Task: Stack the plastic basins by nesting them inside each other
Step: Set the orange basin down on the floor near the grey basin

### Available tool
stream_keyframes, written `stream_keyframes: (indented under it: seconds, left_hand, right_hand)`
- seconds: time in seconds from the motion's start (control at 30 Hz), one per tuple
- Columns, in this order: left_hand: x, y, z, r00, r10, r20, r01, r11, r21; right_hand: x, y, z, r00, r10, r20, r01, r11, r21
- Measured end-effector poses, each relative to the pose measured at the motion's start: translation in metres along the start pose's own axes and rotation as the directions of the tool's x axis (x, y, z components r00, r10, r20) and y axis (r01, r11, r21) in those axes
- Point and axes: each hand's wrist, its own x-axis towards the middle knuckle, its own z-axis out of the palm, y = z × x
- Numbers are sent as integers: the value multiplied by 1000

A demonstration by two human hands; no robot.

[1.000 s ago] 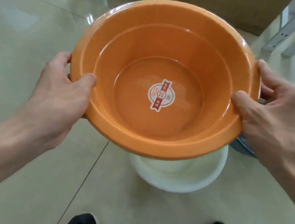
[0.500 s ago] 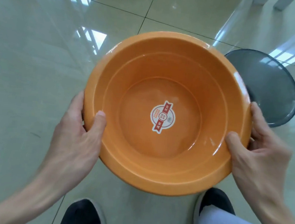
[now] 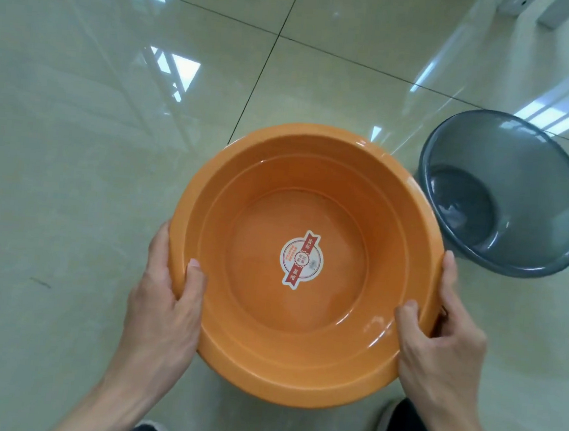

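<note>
An orange basin [image 3: 250,356] with a round sticker on its bottom fills the middle of the head view, mouth up. My left hand [image 3: 165,308] grips its left rim, thumb inside the wall. My right hand [image 3: 437,345] grips the right rim the same way. A dark grey translucent basin [image 3: 533,189] stands upright on the floor to the right, just beyond the orange one and apart from my hands. Whether the orange basin touches the floor is hidden by the basin itself.
Glossy pale floor tiles [image 3: 111,131] with window reflections spread all around. My dark shoes show at the bottom edge, the right one [image 3: 406,422] beside a light trouser leg. White furniture legs [image 3: 555,12] stand at the far top right.
The orange basin has come down, from in front of me towards the floor. A white basin seen under it a second ago is out of sight; more of the grey basin now shows at right.
</note>
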Motion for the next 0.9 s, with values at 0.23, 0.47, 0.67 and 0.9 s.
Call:
stream_keyframes:
  seconds: [0.23, 0.47, 0.67, 0.9]
  left_hand:
    - [1, -6, 3, 999, -29, -22, 28, 998, -59]
    - [3, -6, 3, 999, -46, -10, 44, 985, -169]
    - [4, -7, 6, 997, -69, -33, 62, 983, -174]
    - [41, 37, -11, 979, 191, -73, -196, 977, -80]
  right_hand:
    - [1, 5, 0, 1000, 6, 25, -7, 999, 39]
    - [1, 5, 0, 999, -6, 52, -1, 990, 140]
    - [2, 7, 0, 999, -10, 51, 4, 993, 117]
    - [25, -6, -27, 999, -43, -18, 44, 994, 99]
